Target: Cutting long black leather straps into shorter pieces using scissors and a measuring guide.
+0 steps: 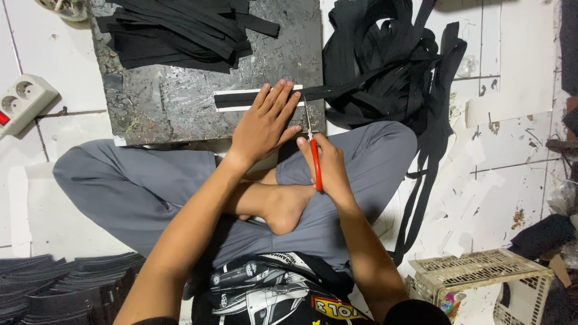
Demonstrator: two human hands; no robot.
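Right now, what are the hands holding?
The right hand holds red-handled scissors by the handles. The left hand grips nothing; it presses flat on a black strip.

- We see a flat black strap stretched along the front edge of the dark board, over a white strip.
- We see red-handled scissors upright at the board's front right corner, blades at the strap.

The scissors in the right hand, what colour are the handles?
Red-orange; the scissors in the right hand show best in the head view.
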